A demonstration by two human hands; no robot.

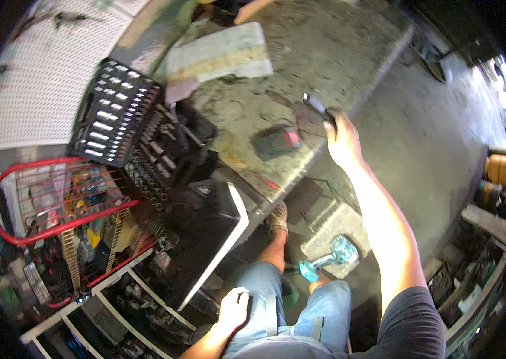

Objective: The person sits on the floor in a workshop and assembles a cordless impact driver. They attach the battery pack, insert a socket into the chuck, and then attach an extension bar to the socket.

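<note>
Right Hand Holding Dark Hand Tool at Desk Edge

The right hand is extending to the near edge of the desk. Its fingers are clamping on a dark hand tool, whose pale tip is pointing away from the person, toward the desk. Whether the tool is touching the desk or hanging above it cannot be told; its exact kind is likewise unclear.

The left hand is lying low, beside the person's thigh. Its fingers are appearing curled, but whether they are holding anything cannot be told.

A dark block with a red patch is lying on the desk, near the right hand. A small red item is lying closer to the edge. To the left, an open socket case is showing rows of bright sockets. Below the desk edge, a teal power tool is resting on a pale box.

Assessment: the step in hand is appearing to be one of handling the tool one-handed, either picking up or placing. The next move is judged to be calling for a firm grip and for keeping the tip clear of the dark block.
</note>
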